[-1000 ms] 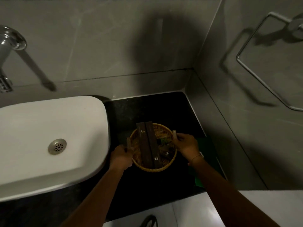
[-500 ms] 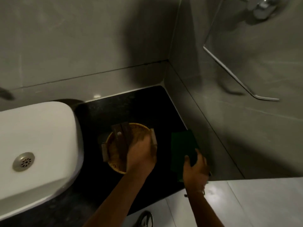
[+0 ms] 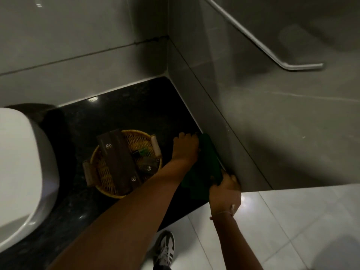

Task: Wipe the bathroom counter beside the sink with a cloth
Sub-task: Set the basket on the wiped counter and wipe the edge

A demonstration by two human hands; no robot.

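Two grey tiled walls (image 3: 272, 117) meet at a corner far right, a metal bar (image 3: 263, 47) fixed on the right one. Black stone counter (image 3: 120, 110) fills the middle, glossy with light spots. White sink (image 3: 21, 162) sits on its left part, only its rounded right edge in view. Pale floor tiles (image 3: 292, 230) near right, one sneaker (image 3: 165, 248) at the bottom edge.

Round wicker basket (image 3: 136, 141) stands on the counter between sink and cloth, with small handles at both sides – two long dark boxes (image 3: 116, 158) lie across it, small packets under them, too dim to read.

Dark green cloth (image 3: 206, 162) lies flat on the counter's right end, right edge against the wall base, near corner at the counter's front edge.

Left hand (image 3: 185, 149) reaches across past the basket – fingers curled down onto the cloth's far end, pinching or pressing, cannot tell which. Right hand (image 3: 224, 191) is closed on the cloth's near corner, thumb on top, thin band at the wrist.
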